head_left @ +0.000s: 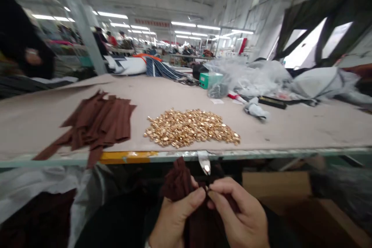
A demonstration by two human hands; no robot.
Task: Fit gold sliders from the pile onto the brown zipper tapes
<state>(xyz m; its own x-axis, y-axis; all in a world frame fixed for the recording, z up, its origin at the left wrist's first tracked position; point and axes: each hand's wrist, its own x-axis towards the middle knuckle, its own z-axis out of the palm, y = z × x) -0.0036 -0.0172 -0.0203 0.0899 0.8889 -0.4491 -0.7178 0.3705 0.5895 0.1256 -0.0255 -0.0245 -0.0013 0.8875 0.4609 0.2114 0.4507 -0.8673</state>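
Below the table's front edge, my left hand (177, 215) is closed on a bunch of dark brown zipper-like strips (178, 182). Close beside it on the right, my right hand (240, 211) pinches at the end of a strip; whatever tiny piece lies between its fingertips is too small to make out. A shiny metal piece (204, 162) sticks out from the table edge just above the hands. Behind it on the table lies a heap of small gold metal parts (188, 127). To the left, a pile of brown strips (101, 122) partly overhangs the edge.
Clear plastic bags (250, 75), a green box (207, 80) and a black case (272, 102) lie at the back right. Striped fabric (162, 68) sits at the back. A cardboard box (276, 186) is below right. A person in dark clothes (26, 42) stands far left.
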